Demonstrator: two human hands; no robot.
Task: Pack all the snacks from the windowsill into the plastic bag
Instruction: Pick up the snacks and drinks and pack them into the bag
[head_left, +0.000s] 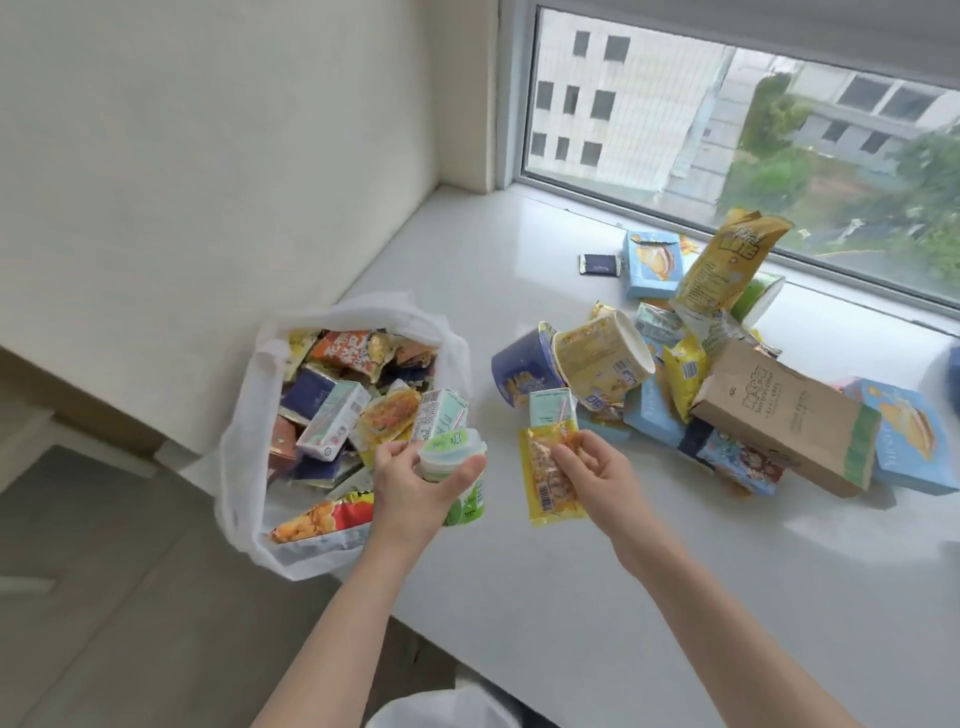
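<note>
Roughly half done: plastic bag (249, 415) on windowsill (571, 597) already well filled. Left hand (410, 488) grips green cup (452, 457) beside bag mouth; right hand (597, 467) pinches yellow packet (545, 488). Snack pile (727, 384) by window unpacked.

Both forearms reaching forward, left hand (410, 480) curled — gripping, right hand (597, 467) pinching, fingers bent

Two bare forearms, no sleeves, watch or rings.
</note>
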